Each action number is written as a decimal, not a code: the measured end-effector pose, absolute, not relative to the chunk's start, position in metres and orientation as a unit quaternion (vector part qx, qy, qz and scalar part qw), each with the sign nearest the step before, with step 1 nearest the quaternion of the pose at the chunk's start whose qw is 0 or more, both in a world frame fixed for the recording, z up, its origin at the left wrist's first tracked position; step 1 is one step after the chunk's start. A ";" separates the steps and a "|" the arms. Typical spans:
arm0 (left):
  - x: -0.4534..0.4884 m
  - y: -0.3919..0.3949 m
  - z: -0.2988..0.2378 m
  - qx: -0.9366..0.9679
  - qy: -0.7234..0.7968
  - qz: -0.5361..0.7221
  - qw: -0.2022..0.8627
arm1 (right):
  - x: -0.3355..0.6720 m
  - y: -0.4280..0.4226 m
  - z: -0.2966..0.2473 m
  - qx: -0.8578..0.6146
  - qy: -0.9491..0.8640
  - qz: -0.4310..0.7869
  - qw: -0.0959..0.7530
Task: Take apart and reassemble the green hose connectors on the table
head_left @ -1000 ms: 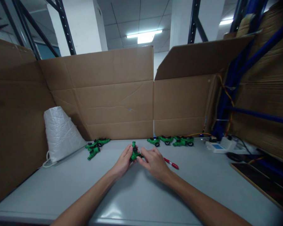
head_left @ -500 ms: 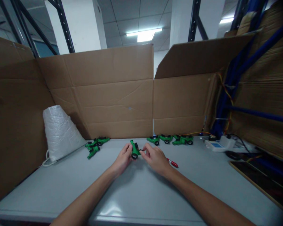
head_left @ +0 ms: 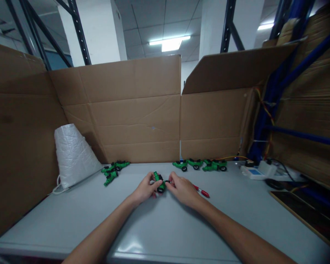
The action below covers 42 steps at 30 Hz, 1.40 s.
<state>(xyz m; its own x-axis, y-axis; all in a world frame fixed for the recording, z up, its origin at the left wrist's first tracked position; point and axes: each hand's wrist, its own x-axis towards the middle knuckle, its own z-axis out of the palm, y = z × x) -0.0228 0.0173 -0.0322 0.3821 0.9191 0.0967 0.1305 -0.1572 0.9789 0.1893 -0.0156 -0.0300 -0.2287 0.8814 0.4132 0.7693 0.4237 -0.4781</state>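
Observation:
Both my hands meet at the middle of the grey table (head_left: 159,227). My left hand (head_left: 144,189) grips a small green toy car with black wheels (head_left: 158,182), fingers curled round its body. My right hand (head_left: 183,189) pinches a small black part at the car's right side. The car is held just above the tabletop, tilted, one black wheel facing me.
Several green cars (head_left: 112,171) lie at the back left, another row of green cars (head_left: 200,164) at the back right. A red-capped pen (head_left: 201,191) lies beside my right hand. A white sack (head_left: 70,154) stands left. Cardboard walls (head_left: 132,110) surround the table; a power strip (head_left: 257,171) sits right.
The green car has been turned in my hands, from standing upright to tilted with a wheel toward me. Both hands stay at the same spot.

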 end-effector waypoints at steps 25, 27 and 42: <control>-0.043 0.021 -0.031 0.798 0.502 0.308 0.128 | 0.183 -0.038 -0.010 -0.385 -0.870 0.106 0.291; -0.044 0.024 -0.035 0.798 0.499 0.314 0.128 | 0.184 -0.039 -0.008 -0.391 -0.868 0.098 0.288; -0.043 0.028 -0.036 0.760 0.480 0.372 0.231 | 0.191 -0.032 -0.022 -0.432 -0.865 0.051 0.251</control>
